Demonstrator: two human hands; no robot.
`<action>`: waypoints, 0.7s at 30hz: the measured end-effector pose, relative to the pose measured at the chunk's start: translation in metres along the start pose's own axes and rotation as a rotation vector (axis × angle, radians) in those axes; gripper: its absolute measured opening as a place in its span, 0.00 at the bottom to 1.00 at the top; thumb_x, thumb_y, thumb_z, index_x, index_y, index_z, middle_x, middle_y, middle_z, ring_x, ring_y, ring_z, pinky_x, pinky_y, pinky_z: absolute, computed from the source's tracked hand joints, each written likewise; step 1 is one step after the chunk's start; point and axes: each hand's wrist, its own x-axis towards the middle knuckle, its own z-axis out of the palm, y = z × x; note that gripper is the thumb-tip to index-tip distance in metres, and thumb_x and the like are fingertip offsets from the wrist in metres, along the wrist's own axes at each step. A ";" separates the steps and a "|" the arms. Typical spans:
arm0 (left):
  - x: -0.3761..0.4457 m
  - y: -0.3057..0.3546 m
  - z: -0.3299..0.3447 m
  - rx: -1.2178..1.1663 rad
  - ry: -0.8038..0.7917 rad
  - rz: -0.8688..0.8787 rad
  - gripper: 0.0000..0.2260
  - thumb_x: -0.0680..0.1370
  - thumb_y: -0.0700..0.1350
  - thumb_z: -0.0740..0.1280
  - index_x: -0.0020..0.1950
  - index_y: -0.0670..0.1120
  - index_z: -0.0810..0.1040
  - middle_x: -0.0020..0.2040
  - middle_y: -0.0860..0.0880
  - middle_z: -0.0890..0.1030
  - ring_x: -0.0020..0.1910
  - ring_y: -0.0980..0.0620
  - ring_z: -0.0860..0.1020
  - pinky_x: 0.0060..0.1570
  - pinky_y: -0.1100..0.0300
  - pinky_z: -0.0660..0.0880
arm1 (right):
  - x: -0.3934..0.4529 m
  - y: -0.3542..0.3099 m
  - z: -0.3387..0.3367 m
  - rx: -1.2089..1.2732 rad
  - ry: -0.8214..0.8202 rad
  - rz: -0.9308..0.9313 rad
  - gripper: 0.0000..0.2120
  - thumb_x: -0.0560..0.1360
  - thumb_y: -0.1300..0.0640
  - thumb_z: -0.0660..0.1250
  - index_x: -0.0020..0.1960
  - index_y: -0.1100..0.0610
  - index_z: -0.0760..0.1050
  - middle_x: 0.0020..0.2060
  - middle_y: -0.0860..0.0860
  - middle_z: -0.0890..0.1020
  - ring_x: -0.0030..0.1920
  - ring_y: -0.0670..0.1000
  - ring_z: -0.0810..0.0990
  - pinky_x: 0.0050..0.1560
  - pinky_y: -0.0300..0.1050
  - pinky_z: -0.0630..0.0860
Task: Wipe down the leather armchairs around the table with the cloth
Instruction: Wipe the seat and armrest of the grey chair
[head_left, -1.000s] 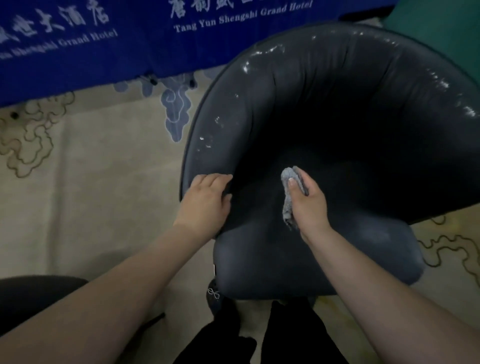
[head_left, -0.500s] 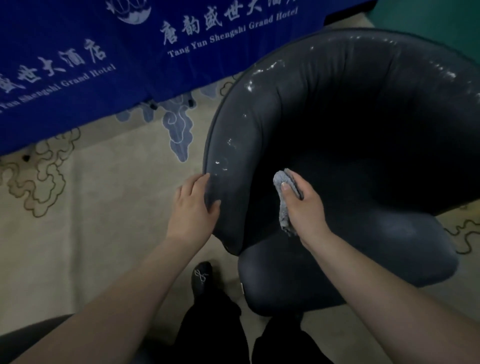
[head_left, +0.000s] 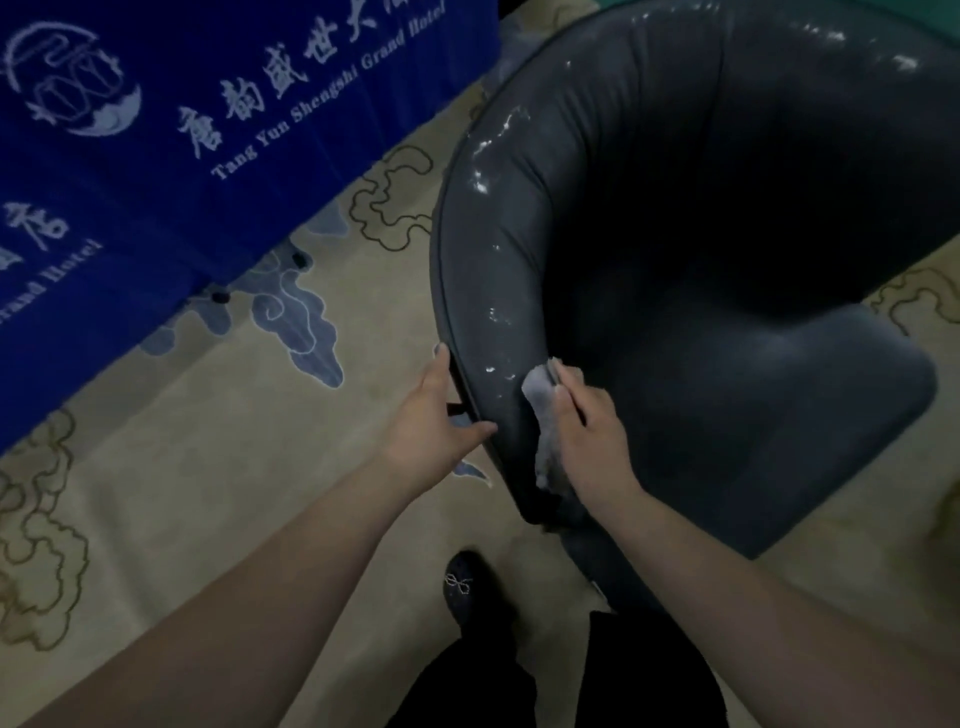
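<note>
A dark grey leather armchair (head_left: 701, 270) with a curved tub back fills the right half of the view, its seat cushion facing right. My right hand (head_left: 589, 436) is shut on a small grey cloth (head_left: 543, 410) and presses it against the inner face of the chair's left arm. My left hand (head_left: 434, 415) grips the outer edge of that same arm, fingers behind the rim and thumb at its lower end.
A table draped in a blue hotel-logo cloth (head_left: 156, 156) stands at the upper left. Beige carpet (head_left: 218, 467) with cloud patterns covers the floor. My dark shoe (head_left: 465, 587) and trouser legs are just below the chair.
The chair has turned, its seat swinging to the right. My left hand has slid from the arm's top to its outer edge. The cloth hand stays on the inner arm.
</note>
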 end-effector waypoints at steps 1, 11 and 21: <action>0.001 -0.002 -0.002 -0.026 -0.043 -0.002 0.45 0.71 0.44 0.76 0.78 0.52 0.50 0.69 0.54 0.70 0.59 0.55 0.77 0.57 0.55 0.77 | -0.006 0.005 0.006 -0.010 0.027 0.005 0.17 0.80 0.55 0.58 0.68 0.46 0.70 0.56 0.46 0.72 0.58 0.39 0.72 0.57 0.27 0.67; 0.009 -0.020 -0.004 -0.252 -0.108 0.068 0.46 0.70 0.35 0.74 0.78 0.57 0.51 0.58 0.74 0.73 0.56 0.65 0.77 0.42 0.66 0.79 | 0.014 0.006 0.043 -0.403 0.122 -0.455 0.25 0.75 0.64 0.66 0.70 0.51 0.69 0.57 0.57 0.71 0.56 0.56 0.70 0.61 0.39 0.66; 0.038 -0.013 -0.023 -0.269 -0.177 0.097 0.51 0.68 0.38 0.77 0.79 0.55 0.45 0.74 0.55 0.65 0.69 0.56 0.69 0.66 0.51 0.70 | 0.028 0.005 0.031 -0.335 -0.024 -0.465 0.22 0.78 0.57 0.61 0.70 0.44 0.65 0.54 0.54 0.68 0.56 0.54 0.69 0.60 0.46 0.70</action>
